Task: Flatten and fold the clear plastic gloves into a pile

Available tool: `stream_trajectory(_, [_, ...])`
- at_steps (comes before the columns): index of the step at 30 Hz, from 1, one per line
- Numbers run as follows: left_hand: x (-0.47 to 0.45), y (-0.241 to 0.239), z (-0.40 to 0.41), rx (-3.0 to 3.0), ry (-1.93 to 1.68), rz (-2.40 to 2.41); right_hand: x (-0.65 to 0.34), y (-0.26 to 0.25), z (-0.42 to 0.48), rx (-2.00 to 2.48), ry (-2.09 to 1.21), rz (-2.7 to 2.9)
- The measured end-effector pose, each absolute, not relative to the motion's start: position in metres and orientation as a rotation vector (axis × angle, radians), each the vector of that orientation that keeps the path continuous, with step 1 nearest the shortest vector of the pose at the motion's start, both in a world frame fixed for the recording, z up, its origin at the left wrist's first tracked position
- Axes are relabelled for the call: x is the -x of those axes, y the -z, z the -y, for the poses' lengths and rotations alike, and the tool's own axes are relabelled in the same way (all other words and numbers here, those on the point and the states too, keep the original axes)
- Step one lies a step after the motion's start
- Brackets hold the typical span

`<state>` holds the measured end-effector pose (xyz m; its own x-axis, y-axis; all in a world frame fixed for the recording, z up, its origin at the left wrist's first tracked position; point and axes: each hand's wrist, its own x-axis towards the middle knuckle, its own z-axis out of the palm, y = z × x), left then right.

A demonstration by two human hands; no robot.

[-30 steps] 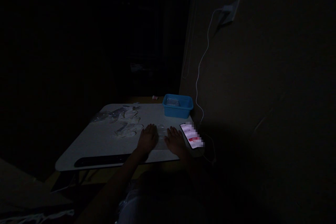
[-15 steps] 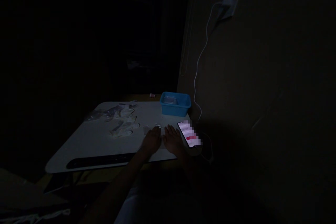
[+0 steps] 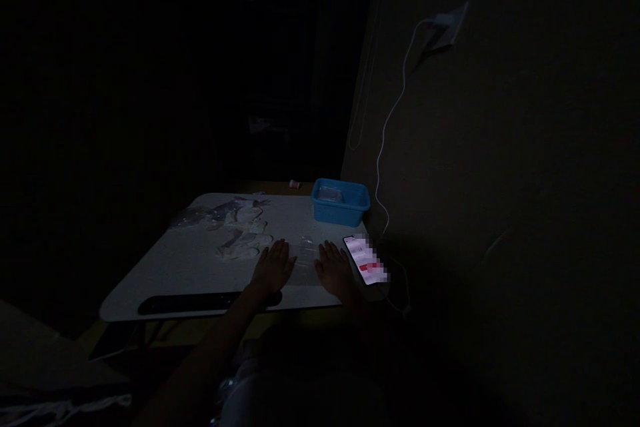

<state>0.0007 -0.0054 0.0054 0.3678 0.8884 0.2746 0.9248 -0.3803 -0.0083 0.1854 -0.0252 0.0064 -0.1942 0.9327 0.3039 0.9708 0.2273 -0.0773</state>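
A clear plastic bag (image 3: 304, 260) lies flat on the white table (image 3: 170, 267), faint in the dim light. My left hand (image 3: 274, 268) rests flat at its left side, fingers stretched out. On the other side my right hand (image 3: 332, 268) is also laid flat, fingers spread, touching or close to the bag's right edge. Neither hand grips anything. Just right of my right hand is a lit phone (image 3: 364, 259), its screen partly blurred out.
A blue plastic basket (image 3: 340, 203) with a clear packet (image 3: 330, 194) inside stands at the back right. White cloth-like pieces with straps (image 3: 245, 233) and crumpled plastic bags (image 3: 200, 213) lie on the left. A white cable (image 3: 383, 140) hangs from the wall socket (image 3: 447, 27).
My hands have moved apart, the left one sliding leftward, so more of the plastic bag shows between them. The camera view has shifted slightly.
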Motion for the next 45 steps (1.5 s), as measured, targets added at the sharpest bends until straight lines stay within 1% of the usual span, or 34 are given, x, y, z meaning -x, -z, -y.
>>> stream_trajectory(10, [-0.004, -0.006, 0.008, 2.428, 0.331, 1.729, -0.187, 0.000, 0.021, 1.740, 0.208, 2.201])
stream_trajectory(15, [-0.005, -0.008, 0.009, 2.421, 0.332, 1.751, -0.199, 0.003, 0.015, 1.675, 0.156, 2.069])
stream_trajectory(19, [-0.005, -0.008, 0.008, 2.412, 0.341, 1.749, -0.199, 0.002, 0.015, 1.668, 0.177, 1.986])
stream_trajectory(25, [-0.004, -0.006, 0.007, 2.415, 0.391, 1.748, -0.157, -0.013, 0.021, 1.620, 0.193, 2.244])
stream_trajectory(29, [-0.004, -0.007, 0.008, 2.425, 0.373, 1.741, -0.141, -0.013, 0.022, 1.609, 0.153, 2.354])
stream_trajectory(32, [-0.005, -0.009, 0.009, 2.429, 0.343, 1.768, -0.146, -0.008, 0.021, 1.614, 0.191, 2.370])
stream_trajectory(45, [-0.005, -0.008, 0.009, 2.421, 0.414, 1.746, -0.186, 0.008, 0.011, 1.752, 0.354, 2.208])
